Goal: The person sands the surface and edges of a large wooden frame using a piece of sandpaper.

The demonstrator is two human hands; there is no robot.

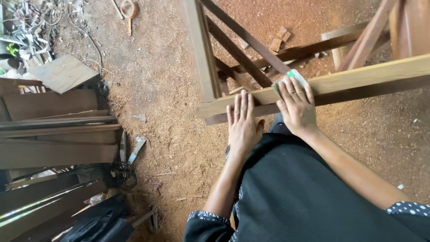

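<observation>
A long pale wooden rail (358,78) of a wooden frame runs across in front of me, above the sawdust floor. My left hand (243,123) lies flat on the rail's near left end, fingers together and stretched. My right hand (296,105) presses a small green-edged pad, likely sandpaper (293,74), flat against the top of the rail; only the pad's far edge shows past my fingers. Dark brown slats (244,58) of the frame cross behind the rail.
Dark wooden boards (53,134) are stacked at the left, with a plywood piece (62,74) and scrap behind. Small wood offcuts (280,40) lie on the floor beyond the frame. Sawdust covers the ground (165,116). A coiled cable (123,172) lies by the boards.
</observation>
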